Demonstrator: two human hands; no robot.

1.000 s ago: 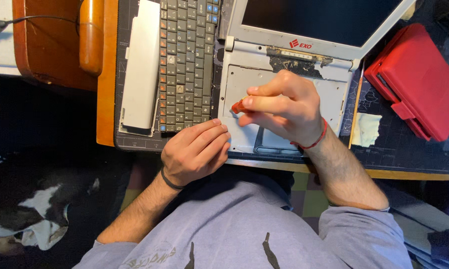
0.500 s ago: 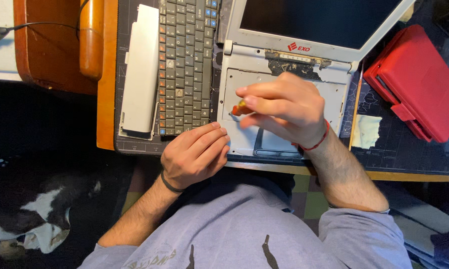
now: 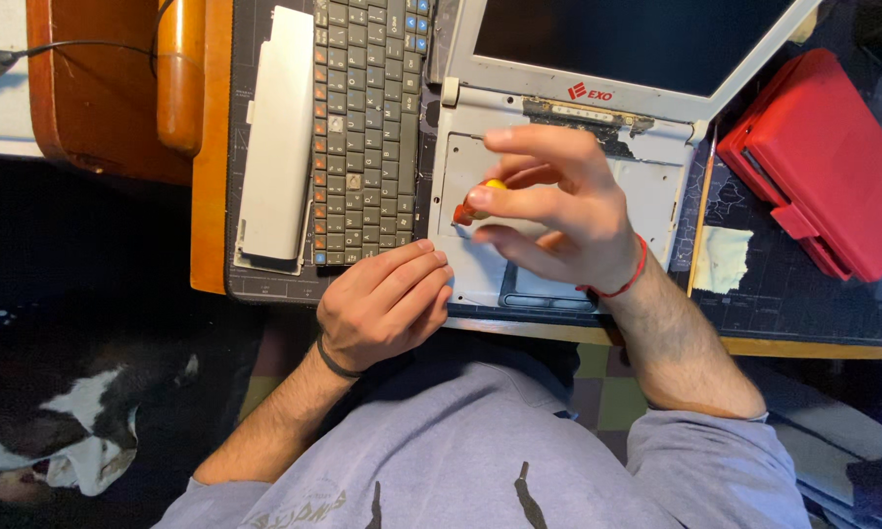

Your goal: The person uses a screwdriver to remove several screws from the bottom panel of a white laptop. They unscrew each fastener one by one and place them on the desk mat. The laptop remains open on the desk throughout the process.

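Screwdriver point(image 3: 475, 204) | small, light, stiff, red-yellow handle | right hand point(image 3: 558, 211) fingers pinch handle, above opened laptop base point(image 3: 656, 186) | left hand point(image 3: 387, 304) curled closed, empty, counter's near edge.

Laptop point(image 3: 558, 98) shell: matt white plastic, scuffed. Detached keyboard point(image 3: 367, 127): matt grey plastic. Case point(image 3: 828, 157): glossy red plastic. Desk edge point(image 3: 211, 147): varnished wood.

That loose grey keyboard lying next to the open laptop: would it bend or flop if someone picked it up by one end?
The keyboard looks thin and flat, so it would probably flex a little and feel light. Lying loose on the mat, it would likely slide if pushed. Its keys might catch.
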